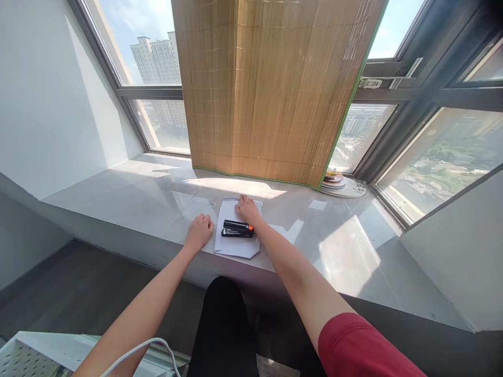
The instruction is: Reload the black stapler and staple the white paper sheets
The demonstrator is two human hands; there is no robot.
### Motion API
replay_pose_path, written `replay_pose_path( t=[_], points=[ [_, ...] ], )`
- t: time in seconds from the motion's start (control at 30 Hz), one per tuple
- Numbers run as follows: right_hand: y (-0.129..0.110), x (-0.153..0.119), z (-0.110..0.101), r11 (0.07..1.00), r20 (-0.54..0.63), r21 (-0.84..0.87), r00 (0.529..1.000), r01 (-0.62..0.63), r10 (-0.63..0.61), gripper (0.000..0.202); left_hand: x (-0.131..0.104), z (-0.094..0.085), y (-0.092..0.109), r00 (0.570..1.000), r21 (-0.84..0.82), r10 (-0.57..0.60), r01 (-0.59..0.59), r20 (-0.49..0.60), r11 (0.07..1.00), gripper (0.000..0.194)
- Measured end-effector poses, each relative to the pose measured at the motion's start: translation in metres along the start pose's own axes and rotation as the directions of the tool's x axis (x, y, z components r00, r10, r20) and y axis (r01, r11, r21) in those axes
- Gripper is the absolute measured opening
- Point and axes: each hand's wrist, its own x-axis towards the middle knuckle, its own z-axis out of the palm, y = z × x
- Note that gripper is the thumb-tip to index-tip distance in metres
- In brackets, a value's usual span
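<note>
Stapler lies crosswise on white paper, its orange-marked end nearer the right hand, which rests just beyond, grip unclear; the left hand, loosely clenched, sits left of the paper.

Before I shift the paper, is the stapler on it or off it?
On it: the stapler lies on the paper, with white showing above and below it.
</note>
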Motion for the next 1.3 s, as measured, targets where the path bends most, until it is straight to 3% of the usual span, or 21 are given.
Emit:
replay_pose_path(
  t=[0.53, 0.67, 1.0, 1.17, 1.3],
  points=[
    [0.003, -0.007, -0.004, 0.998, -0.117, 0.065, 0.993, -0.005, 0.013, 0.051, -0.001, -0.003, 0.0, 1.0, -0.056, 0.001, -0.002, -0.026, 0.998, 0.022],
    [0.009, -0.019, -0.013, 0.999, -0.118, 0.031, 0.993, -0.019, 0.023, 0.039, -0.002, -0.003, 0.001, 0.999, -0.053, 0.004, -0.006, -0.034, 0.999, 0.023],
    [0.065, -0.068, -0.045, 0.98, -0.069, -0.134, 0.988, -0.149, 0.14, 0.032, 0.001, -0.005, -0.004, 1.0, -0.041, 0.01, -0.011, -0.01, 0.999, 0.031],
    [0.096, -0.095, -0.064, 0.967, -0.042, -0.156, 0.98, -0.2, 0.196, 0.033, 0.004, -0.004, -0.009, 0.997, -0.046, 0.006, -0.003, 0.073, 0.999, 0.051],
    [0.11, -0.113, -0.075, 0.961, -0.046, -0.162, 0.974, -0.225, 0.22, 0.035, 0.007, -0.002, -0.016, 0.982, -0.112, -0.015, 0.037, 0.189, 0.993, 0.055]
  ],
)
